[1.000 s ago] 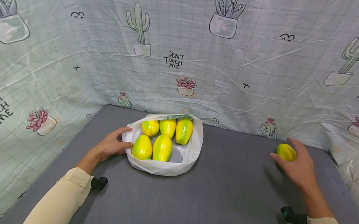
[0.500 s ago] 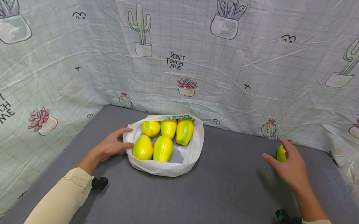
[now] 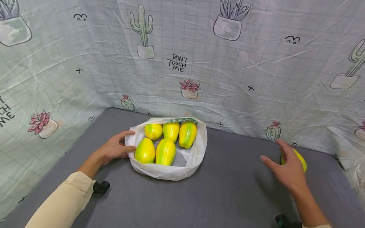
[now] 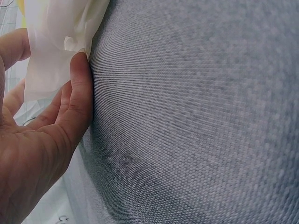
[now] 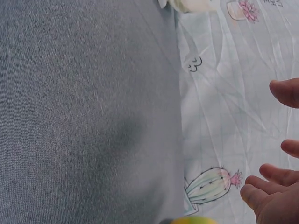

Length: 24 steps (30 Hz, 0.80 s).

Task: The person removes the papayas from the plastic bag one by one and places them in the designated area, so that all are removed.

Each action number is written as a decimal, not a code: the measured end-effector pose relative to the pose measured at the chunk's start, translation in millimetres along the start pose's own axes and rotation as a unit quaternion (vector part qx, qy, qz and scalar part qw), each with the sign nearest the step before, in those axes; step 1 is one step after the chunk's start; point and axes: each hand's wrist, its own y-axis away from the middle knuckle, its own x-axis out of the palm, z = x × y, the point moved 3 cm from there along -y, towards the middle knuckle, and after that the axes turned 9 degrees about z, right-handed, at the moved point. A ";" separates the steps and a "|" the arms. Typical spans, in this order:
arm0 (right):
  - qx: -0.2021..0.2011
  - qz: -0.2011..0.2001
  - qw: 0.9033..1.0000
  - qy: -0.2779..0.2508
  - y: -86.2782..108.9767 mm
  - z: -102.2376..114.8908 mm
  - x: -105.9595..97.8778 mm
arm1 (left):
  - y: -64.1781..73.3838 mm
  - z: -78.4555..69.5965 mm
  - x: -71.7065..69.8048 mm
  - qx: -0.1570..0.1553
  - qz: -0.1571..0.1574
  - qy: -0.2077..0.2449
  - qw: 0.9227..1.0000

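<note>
A white plastic bag (image 3: 161, 171) with its mouth spread wide sits on the grey tabletop, holding several glossy yellow-green, mango-shaped fruits (image 3: 165, 152). My left hand (image 3: 114, 146) holds the bag's left rim; in the left wrist view, the bag's film (image 4: 51, 70) runs between thumb and fingers. Off to the right, my right hand (image 3: 291, 170) hovers with thumb and fingers spread, nothing in its grasp. Behind it, partly hidden by the hand, lies another yellow-green fruit (image 3: 301, 159). Only its top (image 5: 194, 220) peeks in at the right wrist view's bottom edge.
A pale cloth (image 3: 245, 110) printed with cacti and lettering hangs behind and at both sides of the grey tabletop (image 3: 220, 196). Black wrist cameras (image 3: 101, 187) jut from both sleeves.
My right hand has come away from the single fruit and shifted left and slightly toward me, leaving the fruit on the table. The left hand and bag stay put.
</note>
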 end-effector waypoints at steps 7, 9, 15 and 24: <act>-0.010 0.019 1.000 -0.015 2.0 6.3 5.4 | 1.7 -0.1 -0.1 0.001 0.002 0.000 1.000; -0.017 0.023 0.999 -0.019 2.3 8.2 6.8 | 1.0 0.3 0.1 -0.001 0.001 0.002 1.000; -0.027 0.020 0.999 -0.013 2.0 12.3 11.1 | 0.4 0.5 0.3 -0.008 0.000 -0.002 1.000; -0.037 0.025 0.999 -0.028 1.5 20.3 16.0 | -0.4 0.8 0.0 -0.005 0.000 0.005 1.000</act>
